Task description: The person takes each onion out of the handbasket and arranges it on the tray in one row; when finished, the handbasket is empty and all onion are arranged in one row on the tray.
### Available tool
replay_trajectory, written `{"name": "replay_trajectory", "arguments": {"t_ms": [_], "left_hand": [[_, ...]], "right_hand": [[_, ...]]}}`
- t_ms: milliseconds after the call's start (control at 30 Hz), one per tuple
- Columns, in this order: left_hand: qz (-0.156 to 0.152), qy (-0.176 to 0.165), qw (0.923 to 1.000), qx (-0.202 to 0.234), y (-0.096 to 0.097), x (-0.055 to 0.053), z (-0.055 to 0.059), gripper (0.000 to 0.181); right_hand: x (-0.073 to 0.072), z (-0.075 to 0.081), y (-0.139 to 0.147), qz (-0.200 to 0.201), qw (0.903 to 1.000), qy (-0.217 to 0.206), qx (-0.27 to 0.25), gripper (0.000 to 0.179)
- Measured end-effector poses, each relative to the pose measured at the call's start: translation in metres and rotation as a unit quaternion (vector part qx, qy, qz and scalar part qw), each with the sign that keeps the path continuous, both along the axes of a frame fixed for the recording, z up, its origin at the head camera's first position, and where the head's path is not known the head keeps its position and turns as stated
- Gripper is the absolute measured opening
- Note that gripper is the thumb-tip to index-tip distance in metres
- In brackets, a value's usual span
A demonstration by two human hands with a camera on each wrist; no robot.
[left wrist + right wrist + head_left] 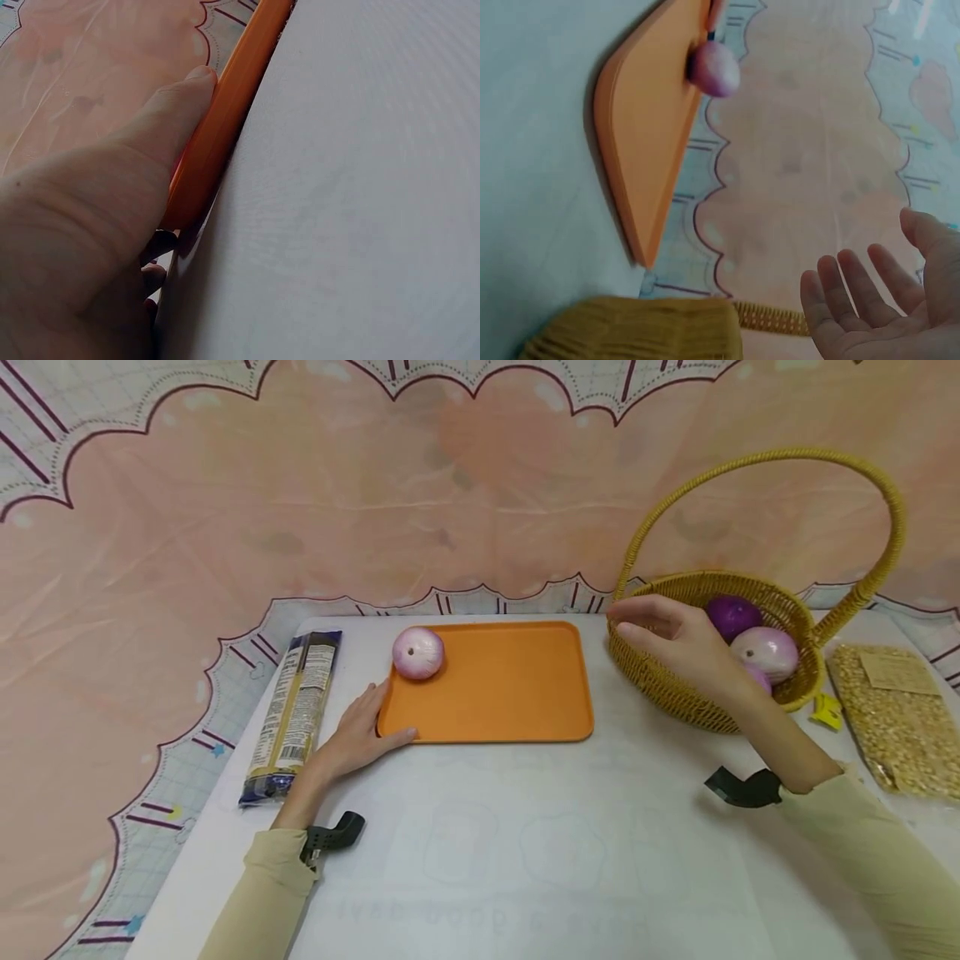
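An orange tray [510,685] lies on the white table, with one purple-white onion [418,653] in its far left corner. My left hand [362,732] rests against the tray's left end, its thumb along the near rim; the left wrist view shows the thumb [184,97] touching the orange edge. Over the left side of a yellow wicker basket [663,689] hovers my right hand [686,639], holding nothing, fingers slightly bent. Inside the basket sit a dark purple onion [732,617], a paler onion [767,653] and another partly hidden by the right wrist.
Left of the tray lies a long printed packet [292,714]. A clear bag of yellow kernels [896,718] is right of the basket, with a small yellow item [827,712] between them. The basket's tall handle [795,453] arches above it.
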State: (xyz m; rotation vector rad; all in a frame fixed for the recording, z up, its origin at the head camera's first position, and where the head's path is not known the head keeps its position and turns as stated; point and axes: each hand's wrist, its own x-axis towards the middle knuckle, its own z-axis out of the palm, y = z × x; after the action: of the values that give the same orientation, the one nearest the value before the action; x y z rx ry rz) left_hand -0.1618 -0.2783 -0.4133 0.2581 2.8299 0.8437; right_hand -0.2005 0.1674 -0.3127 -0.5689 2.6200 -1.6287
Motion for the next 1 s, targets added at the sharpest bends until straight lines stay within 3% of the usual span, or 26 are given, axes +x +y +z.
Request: {"name": "replay_trajectory", "arguments": {"t_ms": [267, 633, 833, 1000], "left_hand": [[-0.007, 0.020, 0.9998, 0.002, -0.001, -0.002, -0.003, 0.097], [-0.004, 0.015, 0.9999, 0.004, 0.001, -0.001, -0.002, 0.097], [-0.001, 0.006, 1.0000, 0.001, 0.001, -0.001, -0.002, 0.098], [-0.003, 0.011, 0.9999, 0.000, 0.001, -0.002, -0.003, 0.098]], "right_hand": [[0.000, 0.002, 0.031, -0.032, 0.9991, -0.024, -0.014, 0.038], [-0.007, 0.001, 0.051, -0.010, 0.9924, -0.036, -0.118, 0.032], [-0.008, 0.000, 0.056, -0.008, 0.9897, -0.050, -0.134, 0.033], [-0.011, 0.001, 0.059, -0.002, 0.9809, -0.058, -0.186, 0.033]]}}
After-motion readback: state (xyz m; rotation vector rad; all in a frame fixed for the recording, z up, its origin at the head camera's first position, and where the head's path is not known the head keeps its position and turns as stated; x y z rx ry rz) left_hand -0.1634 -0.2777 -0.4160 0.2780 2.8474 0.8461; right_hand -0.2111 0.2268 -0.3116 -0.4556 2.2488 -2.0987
